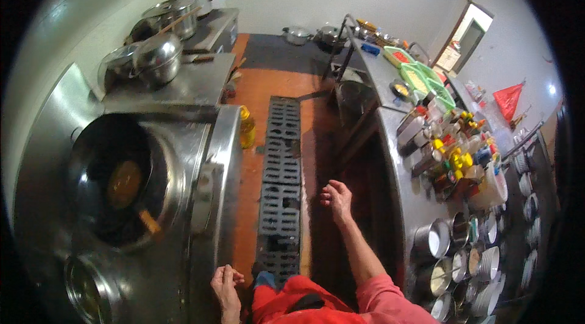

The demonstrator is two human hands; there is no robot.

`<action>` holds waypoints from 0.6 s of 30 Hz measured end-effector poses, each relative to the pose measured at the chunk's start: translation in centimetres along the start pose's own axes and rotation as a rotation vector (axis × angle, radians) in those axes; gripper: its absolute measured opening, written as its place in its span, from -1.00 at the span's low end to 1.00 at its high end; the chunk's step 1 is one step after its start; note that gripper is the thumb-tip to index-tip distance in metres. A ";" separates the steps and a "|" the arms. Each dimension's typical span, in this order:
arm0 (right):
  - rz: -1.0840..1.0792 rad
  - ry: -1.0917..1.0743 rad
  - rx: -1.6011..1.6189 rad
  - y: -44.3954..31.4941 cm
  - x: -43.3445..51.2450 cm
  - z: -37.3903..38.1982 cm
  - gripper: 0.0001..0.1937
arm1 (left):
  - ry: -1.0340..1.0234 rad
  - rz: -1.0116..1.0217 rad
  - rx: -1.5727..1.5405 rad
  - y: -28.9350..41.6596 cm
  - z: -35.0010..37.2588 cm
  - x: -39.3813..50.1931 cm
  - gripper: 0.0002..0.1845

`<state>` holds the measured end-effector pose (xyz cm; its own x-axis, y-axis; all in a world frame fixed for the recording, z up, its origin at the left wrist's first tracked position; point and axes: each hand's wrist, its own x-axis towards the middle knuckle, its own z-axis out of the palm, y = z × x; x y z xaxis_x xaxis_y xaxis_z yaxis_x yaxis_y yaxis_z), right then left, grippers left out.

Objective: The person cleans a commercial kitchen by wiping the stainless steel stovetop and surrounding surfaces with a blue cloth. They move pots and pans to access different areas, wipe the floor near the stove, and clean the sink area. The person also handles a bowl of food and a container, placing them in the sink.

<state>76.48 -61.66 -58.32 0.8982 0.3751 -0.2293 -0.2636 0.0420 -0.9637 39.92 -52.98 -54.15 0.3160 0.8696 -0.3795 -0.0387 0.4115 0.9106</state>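
My left hand hangs low beside the front edge of the steel stove, its fingers loosely bent and nothing visible in them. Over the dark floor near the prep table on the right, my right hand is held out, fingers half curled and bare. A large black wok sits on the stove at left, with some brownish liquid in its bottom. The wooden-looking handle of a utensil rests at the wok's rim. Nearer to me, a round metal pot is set into the stove top.
A slotted drain grate runs along the orange floor between the counters. An oil bottle stands beside the stove. Seasoning bottles, metal containers and stacked bowls crowd the right table. Green baskets stand farther back.
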 end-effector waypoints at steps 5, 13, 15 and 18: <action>-0.022 -0.098 0.011 -4.9 7.7 2.9 -0.74 | -0.134 -0.003 0.030 2.7 7.2 7.9 -0.84; -0.154 -0.162 0.016 -8.3 25.8 4.6 -0.70 | 0.007 0.039 0.057 4.9 17.8 19.5 -0.83; -0.046 -0.163 -0.061 -9.7 30.5 5.5 -0.68 | 0.150 0.016 0.100 5.4 19.5 21.8 -0.81; -0.242 -0.135 -0.320 -10.4 38.7 5.0 -0.64 | 0.285 -0.005 -0.008 6.5 23.8 24.8 -0.81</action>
<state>112.18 -42.92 -56.49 0.8610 0.5085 0.0084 0.0909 -0.1375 -0.9863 70.09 -35.25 -53.77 0.0372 0.9087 -0.4159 -0.0452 0.4173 0.9077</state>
